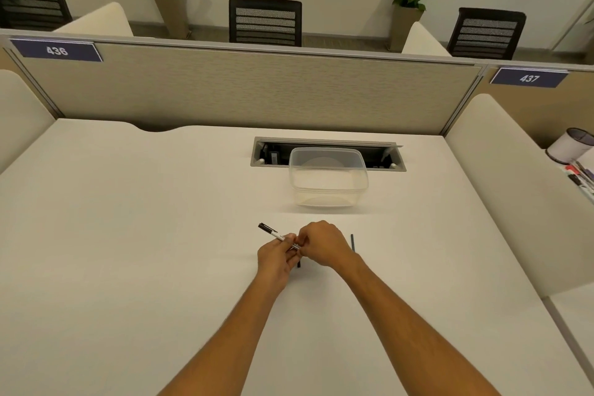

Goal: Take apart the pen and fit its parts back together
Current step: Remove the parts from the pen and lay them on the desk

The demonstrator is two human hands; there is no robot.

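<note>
Both forearms reach in from the near edge of the white desk (128, 235), meeting at mid-desk. Left hand (278, 255) pinches the pen (273, 232) by its white barrel; the black cap end sticks out up-left, tilted off the surface. Right hand (324, 243) closes its fingertips on the pen's other end, where a small silvery part shows between the two hands. Thin dark rod (353, 242) lies flat just right of the right wrist. Another dark piece pokes out under the left hand; what it is, I cannot tell. Clear plastic tub (328, 183) sits farther back, overlapping the cable slot (266, 151). Wide bare desktop left of the hands; partition (257, 90) closes the far edge.
</note>
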